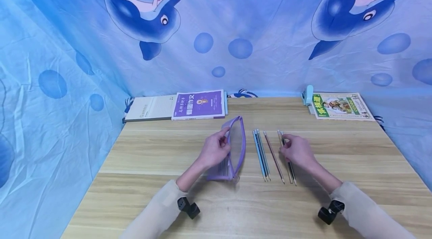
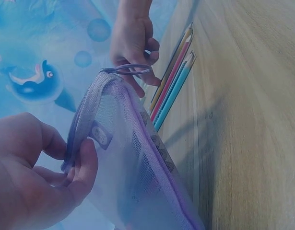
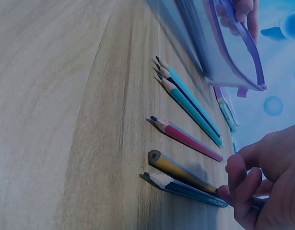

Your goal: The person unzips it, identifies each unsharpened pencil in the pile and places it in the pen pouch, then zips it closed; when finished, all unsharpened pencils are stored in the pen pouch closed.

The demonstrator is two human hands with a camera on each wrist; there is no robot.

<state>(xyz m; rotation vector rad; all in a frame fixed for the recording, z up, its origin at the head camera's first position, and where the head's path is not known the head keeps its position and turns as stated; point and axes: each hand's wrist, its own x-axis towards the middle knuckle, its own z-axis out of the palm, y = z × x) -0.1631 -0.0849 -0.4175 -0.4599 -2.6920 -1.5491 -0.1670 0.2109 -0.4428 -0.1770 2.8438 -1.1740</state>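
My left hand [image 1: 215, 150] pinches the edge of a purple mesh zip pencil pouch [image 1: 221, 169], its zipped mouth spread apart towards the right. In the left wrist view, thumb and fingers grip the zip band [image 2: 80, 115]. My right hand [image 1: 298, 151] is over the far end of the rightmost pencils, fingers curled at the end of a dark pencil [image 3: 185, 189]. Beside that lies a gold unsharpened pencil [image 3: 181, 168]. Further left are a red pencil [image 1: 274, 156] and a group of blue and black-striped pencils [image 1: 260, 154], tips towards me.
At the back left lie a purple book [image 1: 199, 105] and a pale grey notebook [image 1: 152, 107]. A green illustrated booklet [image 1: 342, 106] lies at the back right, with a light-blue stapler-like thing [image 1: 308, 95] beside it. A blue dolphin-print curtain [image 1: 270, 70] hangs behind the wooden table [image 1: 141, 186].
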